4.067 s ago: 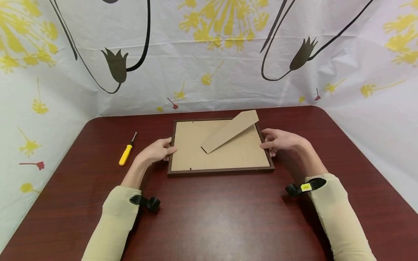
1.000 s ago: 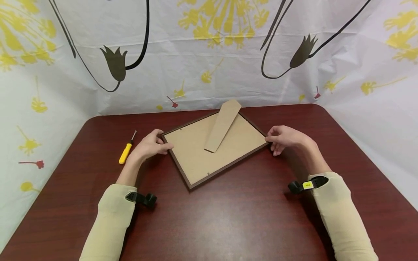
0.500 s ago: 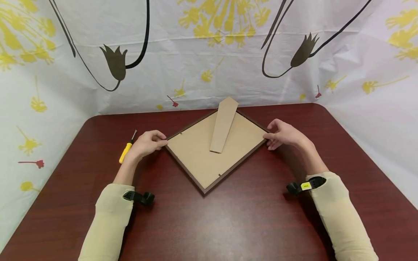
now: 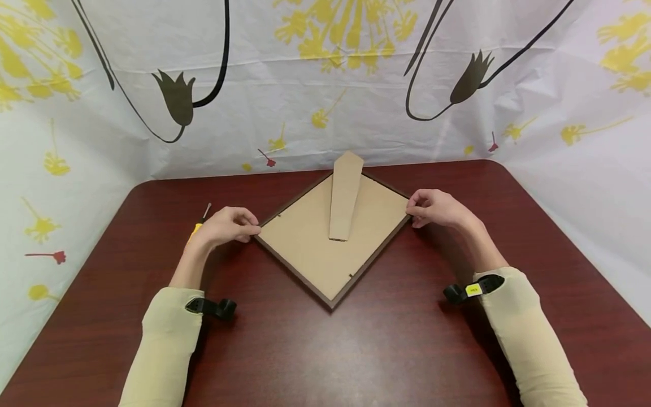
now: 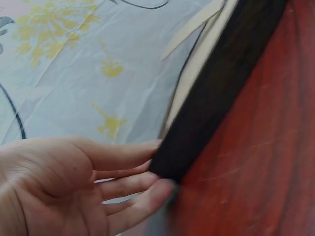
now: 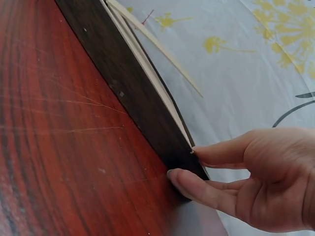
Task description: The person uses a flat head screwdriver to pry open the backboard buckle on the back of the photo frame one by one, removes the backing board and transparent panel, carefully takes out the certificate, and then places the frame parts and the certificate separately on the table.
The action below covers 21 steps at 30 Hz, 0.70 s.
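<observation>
A dark brown picture frame [image 4: 300, 277] lies back side up on the table, turned so one corner points toward me. Its tan backing board carries a cardboard easel stand [image 4: 346, 198] that sticks up and reaches past the far corner. My left hand [image 4: 231, 226] pinches the frame's left corner, thumb on top; in the left wrist view the fingers [image 5: 130, 189] wrap beneath it. At the opposite corner my right hand [image 4: 437, 208] grips likewise, and the right wrist view has its thumb [image 6: 224, 151] at the upper edge and fingertips against the side.
A yellow-handled screwdriver [image 4: 196, 228] lies left of the frame, partly covered by my left hand and wrist. The reddish-brown table [image 4: 346, 362] ends at a white patterned sheet [image 4: 285, 113] hanging behind and at both sides.
The frame has turned counterclockwise from square to corner-first, its near corner swinging toward me and to the right. Both hands have shifted from its short sides to opposite corners.
</observation>
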Tool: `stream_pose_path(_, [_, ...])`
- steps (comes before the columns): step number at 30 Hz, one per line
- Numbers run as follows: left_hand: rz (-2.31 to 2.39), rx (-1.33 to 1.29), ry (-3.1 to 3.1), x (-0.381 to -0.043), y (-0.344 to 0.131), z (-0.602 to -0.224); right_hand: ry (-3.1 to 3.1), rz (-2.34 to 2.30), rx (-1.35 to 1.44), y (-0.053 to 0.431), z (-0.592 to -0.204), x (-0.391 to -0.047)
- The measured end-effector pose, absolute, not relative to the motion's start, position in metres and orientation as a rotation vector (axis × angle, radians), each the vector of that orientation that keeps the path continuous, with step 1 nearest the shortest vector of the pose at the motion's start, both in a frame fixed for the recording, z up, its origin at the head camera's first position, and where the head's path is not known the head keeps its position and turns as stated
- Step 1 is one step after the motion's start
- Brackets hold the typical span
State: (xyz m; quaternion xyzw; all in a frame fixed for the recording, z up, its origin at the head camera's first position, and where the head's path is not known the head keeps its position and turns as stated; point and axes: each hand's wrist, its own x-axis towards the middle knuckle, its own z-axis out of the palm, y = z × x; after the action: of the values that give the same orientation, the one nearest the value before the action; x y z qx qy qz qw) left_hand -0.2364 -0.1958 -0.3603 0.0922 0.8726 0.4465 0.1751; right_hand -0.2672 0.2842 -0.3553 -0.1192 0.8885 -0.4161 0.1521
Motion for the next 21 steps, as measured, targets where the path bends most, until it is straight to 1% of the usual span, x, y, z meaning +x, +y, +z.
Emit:
stream_pose_path(4, [1.236, 0.377, 2.377, -0.236, -0.198, -0.358, 2.595, -1.151, -0.367, 0.281, -0.355, -0.267])
stream_pose_path(8, [1.219, 0.449, 2.416, -0.238, -0.194, -0.36, 2.469, -1.201, -0.419, 0.278, -0.354, -0.267])
stream_pose_path(14, [1.201, 0.467, 2.455, -0.239, -0.189, -0.363, 2.442, -1.169, -0.469, 0.269, -0.353, -0.265])
stream_pose_path(21, [1.207, 0.484, 2.251, -0.239, -0.185, -0.363, 2.627, -1.094, -0.491, 0.261, -0.359, -0.265])
